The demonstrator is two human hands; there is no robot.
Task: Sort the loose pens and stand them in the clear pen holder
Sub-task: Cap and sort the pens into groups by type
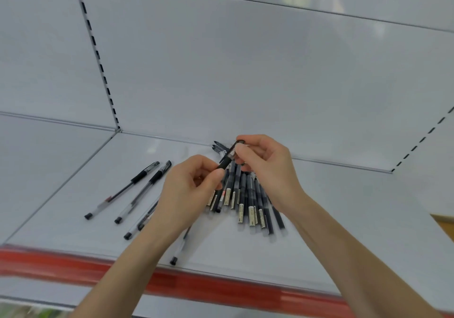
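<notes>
One dark pen point(225, 162) is held above the shelf point(344, 207). The left hand point(194, 185) pinches its lower end and the right hand point(265, 167) pinches its upper end.

Beneath them lies a fan of dark labelled pens point(250, 202), roughly ten to twelve; they overlap too much for an exact count. To the left lie five clear-barrelled gel pens point(143, 191): two are side by side and well apart from the fan, and three are partly under the left forearm. One of those three reaches near the red front strip point(73, 266).

The fan's far tips touch the back panel point(245, 72). Bare shelf extends right of the fan and in the far-left corner.
</notes>
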